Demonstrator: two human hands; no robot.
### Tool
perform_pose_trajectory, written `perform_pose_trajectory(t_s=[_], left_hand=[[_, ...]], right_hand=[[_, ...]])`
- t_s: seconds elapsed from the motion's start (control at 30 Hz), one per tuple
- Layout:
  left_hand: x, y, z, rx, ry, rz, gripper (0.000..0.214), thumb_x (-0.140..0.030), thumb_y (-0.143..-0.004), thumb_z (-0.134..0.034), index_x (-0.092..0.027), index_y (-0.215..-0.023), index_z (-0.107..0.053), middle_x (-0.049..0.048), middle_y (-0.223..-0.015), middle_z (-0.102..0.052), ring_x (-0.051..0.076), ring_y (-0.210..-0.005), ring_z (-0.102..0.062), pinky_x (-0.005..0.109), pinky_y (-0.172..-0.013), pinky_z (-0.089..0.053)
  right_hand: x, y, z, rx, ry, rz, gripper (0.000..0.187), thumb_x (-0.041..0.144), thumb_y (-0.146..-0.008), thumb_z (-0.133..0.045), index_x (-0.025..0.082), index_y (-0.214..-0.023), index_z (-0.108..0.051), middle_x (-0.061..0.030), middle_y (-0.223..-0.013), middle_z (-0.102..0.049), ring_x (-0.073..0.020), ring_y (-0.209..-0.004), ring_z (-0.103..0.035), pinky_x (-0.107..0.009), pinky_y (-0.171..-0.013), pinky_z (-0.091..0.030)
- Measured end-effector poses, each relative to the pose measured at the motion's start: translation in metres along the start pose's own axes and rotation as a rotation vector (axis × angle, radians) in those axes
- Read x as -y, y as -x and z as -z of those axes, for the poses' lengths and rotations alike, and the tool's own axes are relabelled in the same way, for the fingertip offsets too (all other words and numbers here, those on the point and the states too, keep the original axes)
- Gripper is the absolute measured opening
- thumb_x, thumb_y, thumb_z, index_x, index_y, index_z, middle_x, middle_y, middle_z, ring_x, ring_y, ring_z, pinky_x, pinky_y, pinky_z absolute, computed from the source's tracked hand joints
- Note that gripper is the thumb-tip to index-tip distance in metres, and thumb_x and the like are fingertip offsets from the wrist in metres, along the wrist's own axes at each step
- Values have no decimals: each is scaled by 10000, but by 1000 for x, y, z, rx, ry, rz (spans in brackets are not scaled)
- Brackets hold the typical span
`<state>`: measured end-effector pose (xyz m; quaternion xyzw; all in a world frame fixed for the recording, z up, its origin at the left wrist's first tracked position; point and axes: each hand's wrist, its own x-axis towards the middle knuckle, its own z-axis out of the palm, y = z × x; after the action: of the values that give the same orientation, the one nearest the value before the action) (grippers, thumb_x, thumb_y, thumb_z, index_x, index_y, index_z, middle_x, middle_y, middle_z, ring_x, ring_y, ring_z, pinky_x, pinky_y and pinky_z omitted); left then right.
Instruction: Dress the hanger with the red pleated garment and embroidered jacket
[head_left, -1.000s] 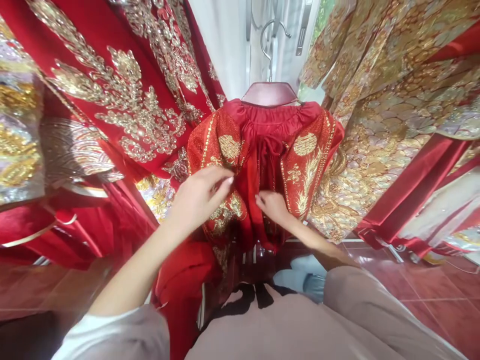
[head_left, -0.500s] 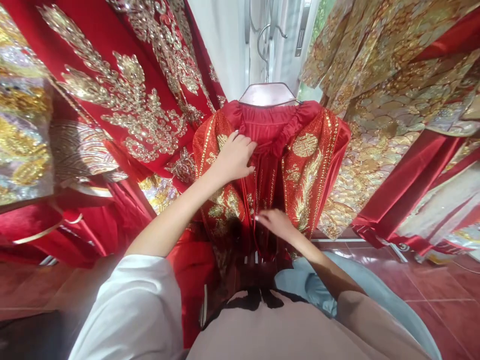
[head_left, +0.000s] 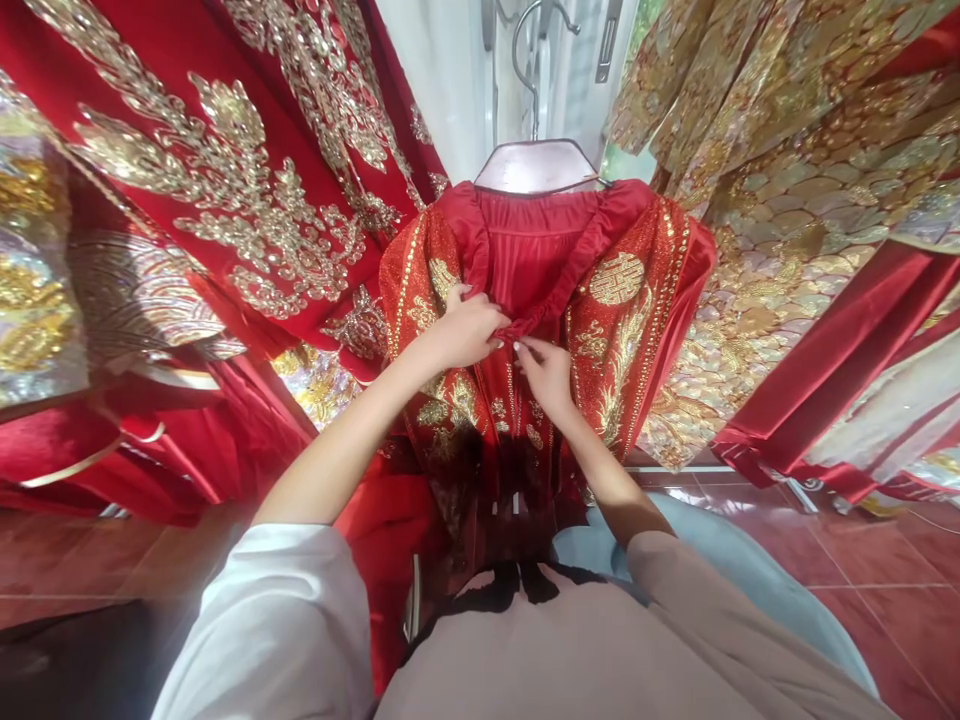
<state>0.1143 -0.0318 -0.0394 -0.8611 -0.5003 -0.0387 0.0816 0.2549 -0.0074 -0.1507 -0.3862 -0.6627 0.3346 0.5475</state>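
In front of me a red dress (head_left: 525, 260) with a gathered neckline and gold embroidery hangs on a pale, broad-shouldered hanger (head_left: 534, 166) with a metal hook. At the front of its neckline, my left hand (head_left: 474, 328) is closed, pinching the left side of the gathered edge. Close beside it, my right hand (head_left: 547, 376) pinches the same neckline from the right, thumb and finger together. The fingertips of both hands nearly meet at the centre. A red vest-like layer with gold beading and a round gold emblem (head_left: 618, 279) drapes over the dress's shoulders.
On the left hangs a red garment with silvery-gold sequin work (head_left: 262, 190). Gold scale-patterned garments (head_left: 772, 220) hang at the right. A white door frame (head_left: 611, 50) stands behind the hanger. Below are red floor tiles (head_left: 870, 590) and a pale blue rounded object (head_left: 757, 560).
My right hand has risen from lower on the front to the neckline and closed on it. My left hand has moved down slightly, and the neckline edges are drawn together.
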Motion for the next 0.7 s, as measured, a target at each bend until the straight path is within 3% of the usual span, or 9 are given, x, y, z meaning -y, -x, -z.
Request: perform_pose_trajectory(t_s=[0.13, 0.23, 0.33, 0.47, 0.6, 0.7], left_hand=[[-2, 1, 0, 16, -10, -1, 236, -78, -795, -452, -148, -859, -668, 92, -869, -650, 244, -969, -497, 506, -977, -218], [-5, 0, -1, 22, -13, 0, 239, -85, -808, -443, -153, -850, -669, 90, -835, -641, 247, -963, -495, 505, -969, -215], [-6, -2, -1, 33, -7, 16, 238, -84, -818, -443, -151, -848, -668, 88, -851, -635, 247, -976, -489, 507, -973, -200], [-4, -2, -1, 28, 19, -2, 230, -66, -811, -442, -148, -800, -657, 70, -828, -615, 230, -955, -486, 490, -972, -195], [-7, 4, -3, -59, 16, -37, 210, -112, -837, -447, -158, -779, -643, 66, -817, -595, 227, -914, -476, 471, -930, -226], [-13, 15, -1, -176, 1, -11, 247, -129, -869, -406, -158, -833, -648, 76, -830, -583, 228, -891, -469, 448, -882, -260]], right_hand=[[4, 4, 2, 47, -208, -126, 308, 421, -821, -485, 151, -810, -633, 1, -596, -607, -81, -375, -469, -204, -394, -370], [8, 5, 3, 40, -260, -187, 287, 394, -760, -543, 141, -864, -627, 31, -545, -577, -69, -321, -399, -203, -342, -287], [11, 5, 3, -12, -257, -188, 231, 347, -713, -582, 140, -805, -629, 55, -482, -520, -70, -333, -385, -203, -356, -281], [13, 4, 4, -72, -221, -135, 165, 310, -706, -572, 148, -691, -603, 25, -554, -554, -74, -435, -423, -202, -432, -328], [-1, 8, 3, 36, -127, -75, 200, 304, -748, -527, 159, -612, -527, 20, -567, -523, -86, -535, -443, -211, -551, -365], [-28, 26, 0, 134, 36, -175, 249, 266, -775, -485, 169, -552, -431, 27, -543, -473, -82, -538, -405, -210, -570, -338]])
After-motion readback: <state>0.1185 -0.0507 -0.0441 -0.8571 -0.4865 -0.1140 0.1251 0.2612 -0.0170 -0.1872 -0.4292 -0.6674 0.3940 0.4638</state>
